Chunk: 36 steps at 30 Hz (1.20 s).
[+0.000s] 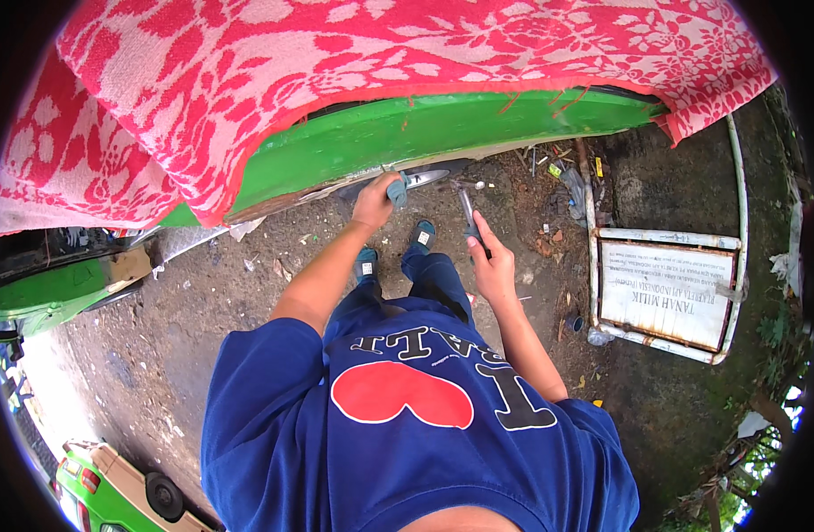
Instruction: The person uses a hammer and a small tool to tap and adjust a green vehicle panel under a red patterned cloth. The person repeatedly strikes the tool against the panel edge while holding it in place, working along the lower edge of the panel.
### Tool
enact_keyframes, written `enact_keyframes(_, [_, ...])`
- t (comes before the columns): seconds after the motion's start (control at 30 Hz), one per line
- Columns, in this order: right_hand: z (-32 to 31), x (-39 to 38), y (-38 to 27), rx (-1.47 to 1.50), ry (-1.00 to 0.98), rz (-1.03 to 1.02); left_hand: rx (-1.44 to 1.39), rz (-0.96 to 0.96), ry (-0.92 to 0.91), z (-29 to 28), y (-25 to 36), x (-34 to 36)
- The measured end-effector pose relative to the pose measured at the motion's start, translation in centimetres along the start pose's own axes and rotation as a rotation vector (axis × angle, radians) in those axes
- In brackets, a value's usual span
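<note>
My left hand is closed on a teal, cloth-like piece, held close to the lower edge of a green car body panel. What lies inside the cloth, if anything, cannot be made out. In my right hand is a hammer with a metal shaft and grey grip. Its head end points away from me, toward the panel's edge, apart from my left hand. Just beyond the hands, a wheel with a silvery rim shows partly under the panel. A red and pink patterned blanket covers the upper part of the car.
To the right stands a white sign in a rusty pipe frame. Litter lies on the dirty ground near its post. My feet in sandals are below my hands. Another green vehicle is parked at the lower left.
</note>
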State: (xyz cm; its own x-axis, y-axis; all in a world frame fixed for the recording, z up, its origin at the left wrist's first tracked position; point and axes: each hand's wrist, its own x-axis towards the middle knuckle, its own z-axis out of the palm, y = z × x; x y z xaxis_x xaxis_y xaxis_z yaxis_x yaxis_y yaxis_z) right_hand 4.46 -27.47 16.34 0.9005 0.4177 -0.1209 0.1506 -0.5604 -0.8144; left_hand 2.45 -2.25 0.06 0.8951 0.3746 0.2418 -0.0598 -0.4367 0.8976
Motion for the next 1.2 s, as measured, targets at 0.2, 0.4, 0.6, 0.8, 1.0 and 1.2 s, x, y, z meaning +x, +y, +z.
enact_keyframes(0.2, [0.2,0.4,0.5,-0.031,0.018,-0.067,0.019,-0.013,0.003,0.3,-0.4,-0.2])
enact_keyframes(0.4, [0.2,0.4,0.0,-0.022,-0.013,-0.006,0.008,0.001,-0.002,0.3,-0.9,-0.6])
enact_keyframes(0.6, [0.7,0.5,1.1,-0.032,0.038,-0.138,0.022,-0.020,-0.010,0.3,-0.6,-0.3])
enact_keyframes(0.8, [0.4,0.3,0.2,-0.015,-0.020,0.004,0.020,-0.022,0.002,0.4,-0.7,-0.2])
enact_keyframes(1.0, [0.5,0.4,0.3,-0.009,-0.001,-0.048,0.017,-0.041,-0.007,0.5,-1.1,-0.1])
enact_keyframes(1.2, [0.9,0.6,1.4,-0.030,0.049,-0.170,0.020,-0.012,-0.013,0.4,-1.1,-0.3])
